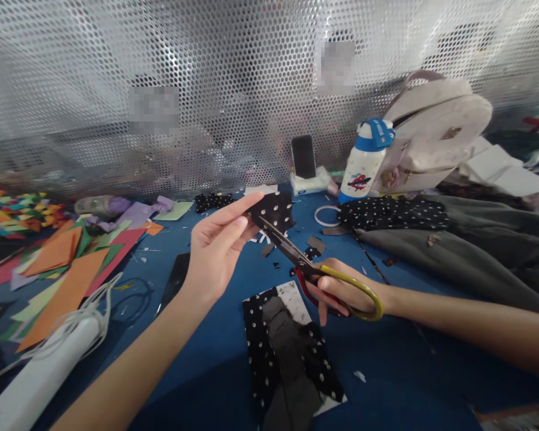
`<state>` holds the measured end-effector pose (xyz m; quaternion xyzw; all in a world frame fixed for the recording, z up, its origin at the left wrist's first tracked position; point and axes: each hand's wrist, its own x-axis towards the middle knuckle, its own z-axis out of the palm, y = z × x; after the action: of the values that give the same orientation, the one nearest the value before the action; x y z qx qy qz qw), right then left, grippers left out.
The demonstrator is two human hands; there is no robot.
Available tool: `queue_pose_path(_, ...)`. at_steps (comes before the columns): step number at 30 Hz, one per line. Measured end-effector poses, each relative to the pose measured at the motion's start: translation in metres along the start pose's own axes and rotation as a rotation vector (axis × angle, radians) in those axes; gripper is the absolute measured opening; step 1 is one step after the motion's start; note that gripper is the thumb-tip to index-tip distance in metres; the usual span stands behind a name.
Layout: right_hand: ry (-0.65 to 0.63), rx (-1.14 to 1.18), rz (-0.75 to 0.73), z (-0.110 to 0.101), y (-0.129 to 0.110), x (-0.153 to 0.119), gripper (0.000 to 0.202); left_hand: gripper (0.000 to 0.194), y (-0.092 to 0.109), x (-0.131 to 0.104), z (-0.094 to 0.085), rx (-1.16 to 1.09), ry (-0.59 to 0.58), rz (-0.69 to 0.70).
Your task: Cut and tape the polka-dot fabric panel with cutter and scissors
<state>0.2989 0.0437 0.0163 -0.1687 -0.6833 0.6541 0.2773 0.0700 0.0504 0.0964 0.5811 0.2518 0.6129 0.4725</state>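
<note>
Dotted fabric piece: raised above the worktop, clamped in the left hand grip. Right hand: grip closed around the handles of the scissors — blades at the piece; cut depth unclear in this view. Backing card: flat toward the near edge, largely covered by black dotted cloth and grey cloth. Uncovered: pale far-edge patch and near-right corner. Offcuts lie beyond — toward the far edge.
</note>
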Motion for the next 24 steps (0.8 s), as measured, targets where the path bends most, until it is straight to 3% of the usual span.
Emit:
queue_pose_path(10, -0.045, -0.020, -0.108, 0.002, -0.017, 0.004, 0.054, 0.031, 0.001, -0.003, 0.003, -0.026, -0.067, -0.031)
queue_pose_path(24, -0.003, -0.080, -0.101, -0.001, -0.011, 0.003, 0.055, 0.032, -0.001, -0.005, 0.003, -0.047, -0.124, -0.098)
